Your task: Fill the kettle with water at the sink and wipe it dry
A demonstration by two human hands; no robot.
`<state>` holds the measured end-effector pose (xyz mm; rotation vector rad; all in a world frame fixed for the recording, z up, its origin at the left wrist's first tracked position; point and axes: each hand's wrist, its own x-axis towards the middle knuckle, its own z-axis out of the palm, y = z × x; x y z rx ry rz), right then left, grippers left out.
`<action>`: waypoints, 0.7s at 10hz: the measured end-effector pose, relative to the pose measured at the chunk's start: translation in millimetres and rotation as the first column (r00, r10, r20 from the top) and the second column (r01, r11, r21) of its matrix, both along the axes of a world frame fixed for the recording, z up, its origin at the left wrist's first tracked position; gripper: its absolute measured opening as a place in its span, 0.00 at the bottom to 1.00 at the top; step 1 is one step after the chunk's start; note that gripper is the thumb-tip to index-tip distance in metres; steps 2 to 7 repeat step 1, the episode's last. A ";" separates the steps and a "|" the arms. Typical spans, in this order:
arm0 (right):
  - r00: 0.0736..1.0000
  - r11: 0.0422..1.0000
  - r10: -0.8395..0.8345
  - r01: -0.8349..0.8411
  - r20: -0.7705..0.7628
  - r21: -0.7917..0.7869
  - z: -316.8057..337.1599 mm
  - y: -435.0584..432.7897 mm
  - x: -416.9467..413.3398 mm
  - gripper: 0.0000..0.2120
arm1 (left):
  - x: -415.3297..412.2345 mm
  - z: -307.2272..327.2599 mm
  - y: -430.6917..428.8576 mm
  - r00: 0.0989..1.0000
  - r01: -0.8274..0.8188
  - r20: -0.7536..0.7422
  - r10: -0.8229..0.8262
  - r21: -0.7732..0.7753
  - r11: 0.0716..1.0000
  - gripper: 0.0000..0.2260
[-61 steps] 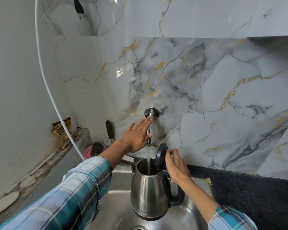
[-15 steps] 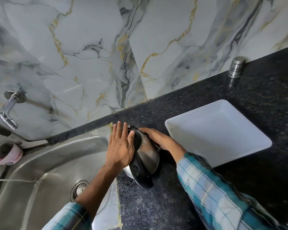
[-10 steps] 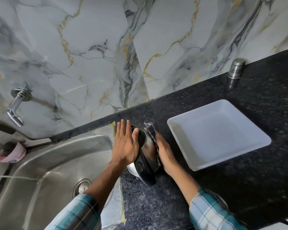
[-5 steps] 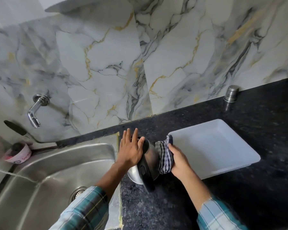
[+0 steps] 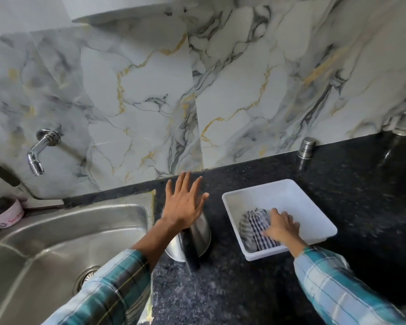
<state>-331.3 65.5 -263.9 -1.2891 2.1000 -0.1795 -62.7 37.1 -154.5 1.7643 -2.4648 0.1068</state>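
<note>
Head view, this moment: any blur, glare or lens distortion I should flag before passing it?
Head view: motion blur smears the right hand and checked cloth in the white tray; the left hand over the kettle is sharper. Wide-angle bowing curves the counter edge and sink. Soft glare on the tap and marble wall; far right edge is smeared.

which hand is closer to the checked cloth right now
Right. The right hand rests on the checked cloth inside the white tray; the left hand is spread open over the kettle, apart from the tray.
</note>
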 end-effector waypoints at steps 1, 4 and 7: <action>0.912 0.985 0.071 -0.128 -0.404 -0.114 28.6 9.3 -21.1 0.36 | -0.2 23.7 9.1 1.000 -0.024 -0.020 0.022 -0.093 0.995 0.29; 0.912 0.985 0.071 -0.128 -0.404 -0.114 28.6 9.3 -21.1 0.36 | -0.2 23.7 9.1 1.000 -0.024 -0.020 0.022 -0.093 0.995 0.29; 0.912 0.985 0.071 -0.128 -0.404 -0.114 28.6 9.3 -21.1 0.36 | -0.2 23.7 9.1 1.000 -0.024 -0.020 0.022 -0.093 0.995 0.29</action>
